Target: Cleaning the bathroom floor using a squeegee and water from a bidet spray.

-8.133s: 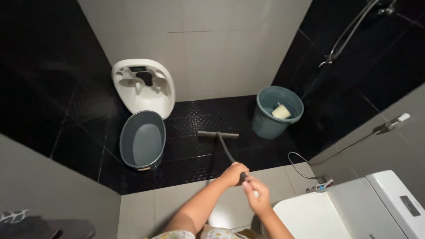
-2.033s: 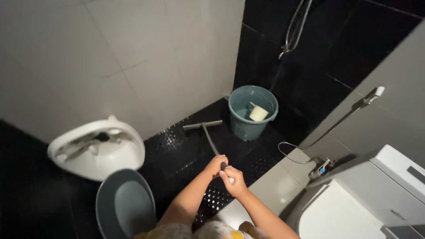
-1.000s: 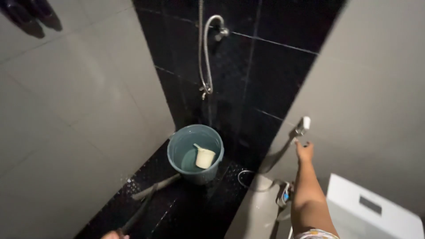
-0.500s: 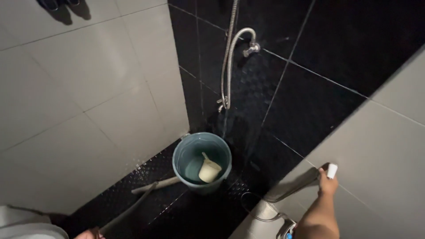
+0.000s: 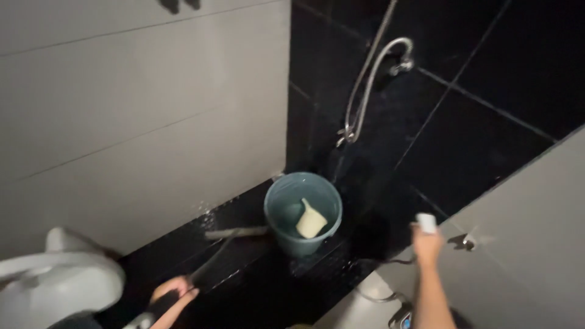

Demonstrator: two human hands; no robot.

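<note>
Two hands are busy: the left hand (image 5: 172, 291) grips the floor squeegee handle (image 5: 204, 273), its blade (image 5: 236, 232) on the wet black floor (image 5: 268, 292) touching the teal bucket (image 5: 303, 214). The right hand (image 5: 426, 244) clasps the white spray head (image 5: 426, 222) (off its wall bracket (image 5: 466, 242)); rinsing looks barely begun

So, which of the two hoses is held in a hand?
The handheld bidet sprayer hose, white head in the right hand; the metal shower hose hangs untouched on the black wall.

Left hand (image 5: 172, 289) low, fingers curled tight in a fist, arm short and bent. Right hand (image 5: 426, 244) higher and far off to the side, closed, arm stretched straight out.
</note>
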